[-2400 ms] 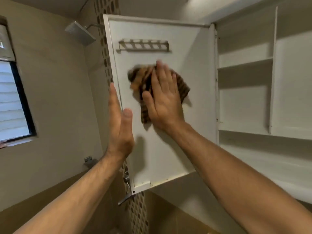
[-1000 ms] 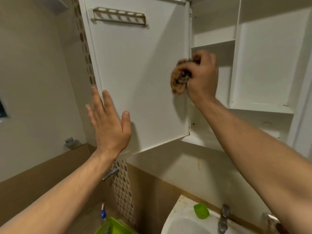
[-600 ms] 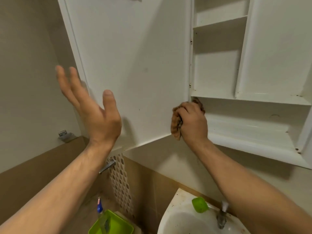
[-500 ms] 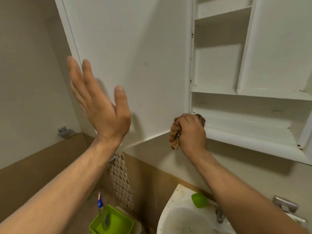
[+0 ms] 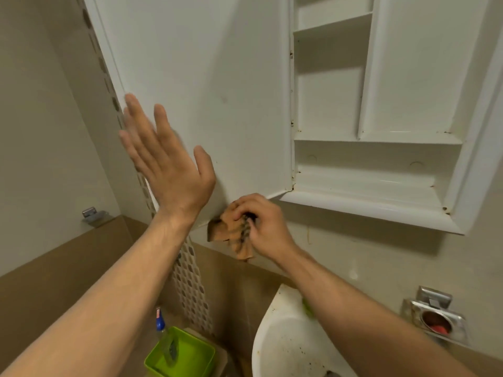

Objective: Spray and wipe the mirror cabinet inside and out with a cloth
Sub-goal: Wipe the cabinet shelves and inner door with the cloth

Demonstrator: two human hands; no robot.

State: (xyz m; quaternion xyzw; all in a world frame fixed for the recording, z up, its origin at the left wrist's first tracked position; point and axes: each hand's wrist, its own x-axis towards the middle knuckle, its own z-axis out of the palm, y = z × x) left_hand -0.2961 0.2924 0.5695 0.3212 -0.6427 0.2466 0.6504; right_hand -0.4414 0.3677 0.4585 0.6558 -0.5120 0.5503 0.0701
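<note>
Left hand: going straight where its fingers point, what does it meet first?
Likely the free edge of the open cabinet door: the left hand is open, fingers aimed up-left at it. Depth is unclear; it might pass beside the edge toward the mosaic tile strip.

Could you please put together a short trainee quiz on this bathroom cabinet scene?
1. True or false: the cloth lies on a shelf inside the cabinet.
2. The left hand is: A) open, fingers straight; B) holding a bottle; C) gripping a shelf.
3. Which hand holds the cloth?
Key: 1 false; 2 A; 3 the right hand.
</note>
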